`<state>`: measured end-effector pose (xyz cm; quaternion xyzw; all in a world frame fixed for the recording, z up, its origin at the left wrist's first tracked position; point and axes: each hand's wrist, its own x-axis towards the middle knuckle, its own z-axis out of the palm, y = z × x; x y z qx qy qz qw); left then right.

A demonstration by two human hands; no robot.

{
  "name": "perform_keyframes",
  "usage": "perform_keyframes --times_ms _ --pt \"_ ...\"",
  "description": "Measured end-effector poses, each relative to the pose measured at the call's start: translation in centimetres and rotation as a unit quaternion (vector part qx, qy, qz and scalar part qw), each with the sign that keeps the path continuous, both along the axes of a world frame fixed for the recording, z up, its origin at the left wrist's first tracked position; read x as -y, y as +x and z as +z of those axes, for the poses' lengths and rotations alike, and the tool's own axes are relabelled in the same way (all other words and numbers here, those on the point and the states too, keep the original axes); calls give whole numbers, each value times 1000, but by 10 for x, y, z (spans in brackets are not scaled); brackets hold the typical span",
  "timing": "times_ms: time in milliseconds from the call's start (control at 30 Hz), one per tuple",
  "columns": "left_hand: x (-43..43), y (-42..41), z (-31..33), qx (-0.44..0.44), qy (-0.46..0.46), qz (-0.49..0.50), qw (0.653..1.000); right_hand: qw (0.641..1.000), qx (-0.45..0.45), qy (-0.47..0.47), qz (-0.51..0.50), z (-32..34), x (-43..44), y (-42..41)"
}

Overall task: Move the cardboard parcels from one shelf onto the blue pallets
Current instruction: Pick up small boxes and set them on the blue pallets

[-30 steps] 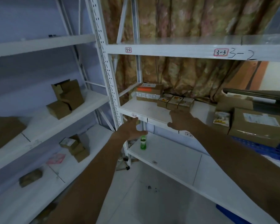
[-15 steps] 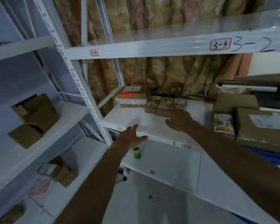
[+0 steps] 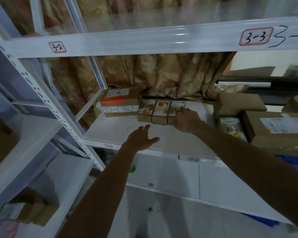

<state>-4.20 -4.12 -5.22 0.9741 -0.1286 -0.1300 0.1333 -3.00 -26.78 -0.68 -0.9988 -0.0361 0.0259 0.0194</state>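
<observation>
Three small cardboard parcels (image 3: pixel 160 111) stand side by side at the back of a white shelf (image 3: pixel 120 134). A longer parcel with an orange label (image 3: pixel 120 102) lies to their left. My right hand (image 3: pixel 186 119) touches the rightmost small parcel, fingers bent over its top and right side. My left hand (image 3: pixel 141 137) hovers open above the shelf, in front of the left small parcel and apart from it. Larger cardboard parcels (image 3: pixel 273 127) lie stacked at the right, above a blue pallet (image 3: pixel 292 160).
A white upright post (image 3: pixel 46 100) divides this shelf from the left rack, which carries more brown boxes (image 3: pixel 29 212). A shelf board labelled 3-2 and 3-3 (image 3: pixel 144 40) hangs overhead. A patterned curtain (image 3: pixel 162 73) closes the back. A green bottle (image 3: pixel 132 168) stands on the lower shelf.
I have come closer to the shelf. My right hand has reached forward onto the rightmost small parcel. My left hand has moved up over the shelf board.
</observation>
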Motion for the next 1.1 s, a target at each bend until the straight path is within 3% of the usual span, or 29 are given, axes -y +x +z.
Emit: perform_keyframes --times_ms 167,333,500,967,1100 --pt "-12 44 -8 42 14 -77 996 997 -34 -30 -62 -9 -11 24" --pt "-24 85 -3 108 -34 -130 985 987 -38 30 -155 -25 -28 53" --pt "-41 120 -15 80 -50 -135 986 974 -34 56 -215 -38 -32 80" --pt "-68 152 -35 143 -65 -167 973 947 -32 125 -294 -71 -34 141" --pt "-66 149 -35 165 -48 -171 970 951 -81 110 -276 -77 -27 156"
